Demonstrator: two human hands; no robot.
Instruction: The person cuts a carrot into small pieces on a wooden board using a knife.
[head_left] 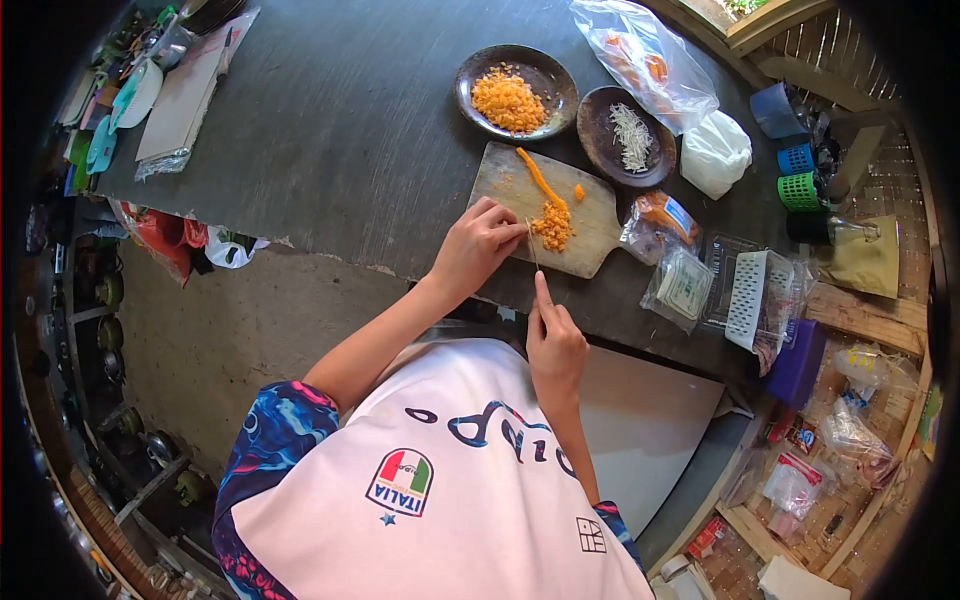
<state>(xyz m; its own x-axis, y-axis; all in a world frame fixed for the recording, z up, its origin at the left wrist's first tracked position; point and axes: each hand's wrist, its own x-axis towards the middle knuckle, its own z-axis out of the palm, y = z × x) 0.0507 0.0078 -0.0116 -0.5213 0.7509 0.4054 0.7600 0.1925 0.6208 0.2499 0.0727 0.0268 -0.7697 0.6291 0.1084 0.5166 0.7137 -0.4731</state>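
Note:
My right hand [556, 345] grips a knife [533, 247], its index finger stretched along the top and its thin blade over the wooden cutting board [490, 182]. At the board's left edge, the fingers of my left hand [487, 240] are pressed together beside the blade; what they pinch is hidden. Diced orange pieces [553, 228] lie in a small heap right of the blade. A long orange strip [540, 178] reaches up from the heap, and one small chunk [579, 192] sits to its right.
Beyond the board stand a dark plate [467, 83] of diced orange pieces and another [597, 160] with white shreds. Plastic bags [715, 153], packets [685, 284] and a white perforated basket [746, 298] are to the right. Flat boards [185, 100] lie far left.

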